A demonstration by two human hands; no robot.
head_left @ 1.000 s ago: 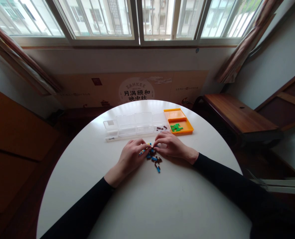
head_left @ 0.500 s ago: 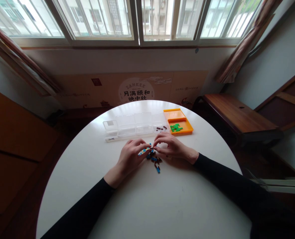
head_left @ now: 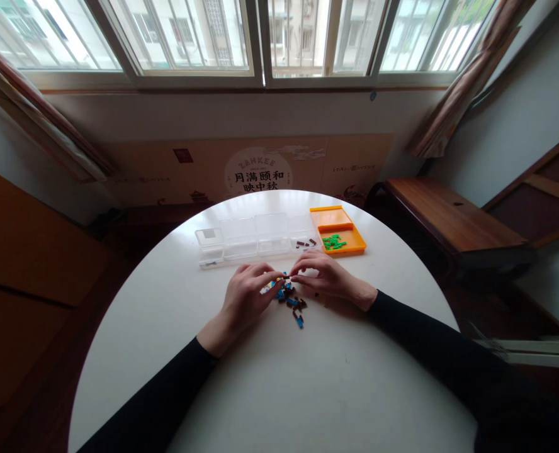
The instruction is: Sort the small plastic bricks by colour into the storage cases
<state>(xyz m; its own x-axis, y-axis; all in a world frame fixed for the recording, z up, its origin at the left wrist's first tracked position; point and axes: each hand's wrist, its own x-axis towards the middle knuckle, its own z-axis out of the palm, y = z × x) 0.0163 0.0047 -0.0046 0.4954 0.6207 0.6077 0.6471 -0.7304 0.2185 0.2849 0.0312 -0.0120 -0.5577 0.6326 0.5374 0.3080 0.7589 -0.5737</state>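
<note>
Orange tray [head_left: 350, 244] beyond right hand [head_left: 324, 280] holds green pieces [head_left: 333, 241]; clear organizer [head_left: 255, 239] holds a few brown pieces [head_left: 304, 243]. Both grips, left hand [head_left: 246, 299] included, pinch one small brown piece [head_left: 286, 277], now held lower over the pile [head_left: 293, 299] than before.

You see 2 long black sleeves running up from the lower corners, plain and unmarked, of a soft matte cloth with no visible cuffs, buttons or seams. Each sleeve ends snug at the wrist. Your left hand [head_left: 248, 296] and right hand [head_left: 324, 277] are bare: no gloves, rings, watch or bands show on either one.
</note>
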